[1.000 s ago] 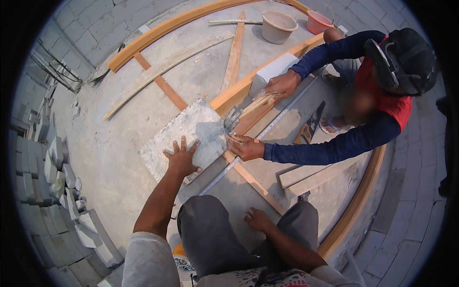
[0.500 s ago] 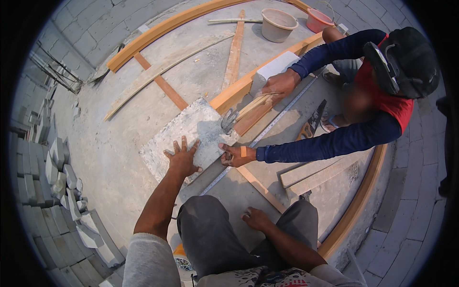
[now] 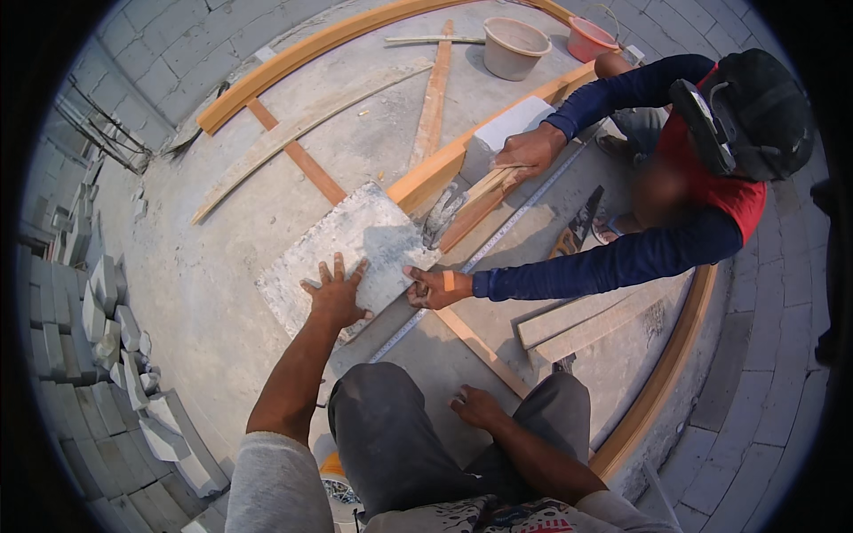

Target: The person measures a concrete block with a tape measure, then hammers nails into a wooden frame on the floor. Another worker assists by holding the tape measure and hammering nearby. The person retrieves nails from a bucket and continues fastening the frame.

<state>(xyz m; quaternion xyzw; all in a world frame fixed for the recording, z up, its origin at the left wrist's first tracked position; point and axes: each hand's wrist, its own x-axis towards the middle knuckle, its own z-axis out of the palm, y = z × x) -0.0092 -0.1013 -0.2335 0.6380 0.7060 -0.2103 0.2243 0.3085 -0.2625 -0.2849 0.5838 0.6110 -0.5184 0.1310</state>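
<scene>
My left hand [image 3: 334,293] lies flat on a whitish, rough slab-like block [image 3: 311,244], fingers spread. My right hand [image 3: 478,407] hangs between my knees with its fingers curled; no object shows in it. Opposite me, a co-worker's near hand [image 3: 434,289] grips the block's right edge, an orange strip at its wrist. The co-worker's other hand [image 3: 530,153] holds a hammer-like tool [image 3: 442,216] with a grey metal head and a wooden handle. That head is just off the block's upper right corner. Beside it, a wooden beam [image 3: 431,182] reaches the block.
A tape measure blade [image 3: 498,244] runs along the floor, near a handsaw [image 3: 579,226]. Loose planks [image 3: 613,315] lie at right. Buckets, one grey [image 3: 515,51] and one red [image 3: 592,40], stand at the back. Broken blocks [image 3: 133,355] are piled left. Curved timber frames [image 3: 662,391] surround us.
The co-worker's tool head has shifted slightly up and right, away from the block's corner. My hands and the block stay nearly where they were.
</scene>
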